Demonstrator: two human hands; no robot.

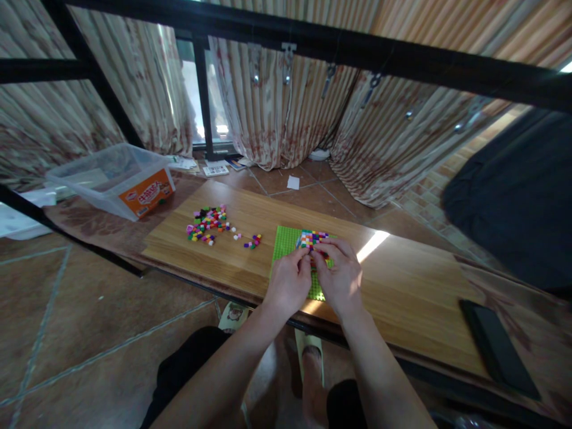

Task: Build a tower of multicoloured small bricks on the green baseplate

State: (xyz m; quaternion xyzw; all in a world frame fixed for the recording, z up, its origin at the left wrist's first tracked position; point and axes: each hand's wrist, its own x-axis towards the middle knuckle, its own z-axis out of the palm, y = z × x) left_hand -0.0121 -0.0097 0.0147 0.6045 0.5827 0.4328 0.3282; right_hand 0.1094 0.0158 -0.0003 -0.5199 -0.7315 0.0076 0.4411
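Note:
A green studded baseplate (282,241) lies on the wooden board in front of me. Packed rows of small coloured bricks (313,237) cover part of its upper right area. My left hand (289,280) and my right hand (342,271) meet over these bricks, fingertips close together. Both are closed in a pinch at the brick rows; whatever sits between the fingers is too small and covered to make out. Left of the plate lie a small cluster of loose bricks (253,241) and a larger loose pile (208,223).
The wooden board (402,286) rests on a cloth-covered bench. A clear plastic bin (111,179) with an orange label stands at the left end. At the right end lies a dark flat object (498,348). A black metal bar (313,36) with hanging clips crosses above.

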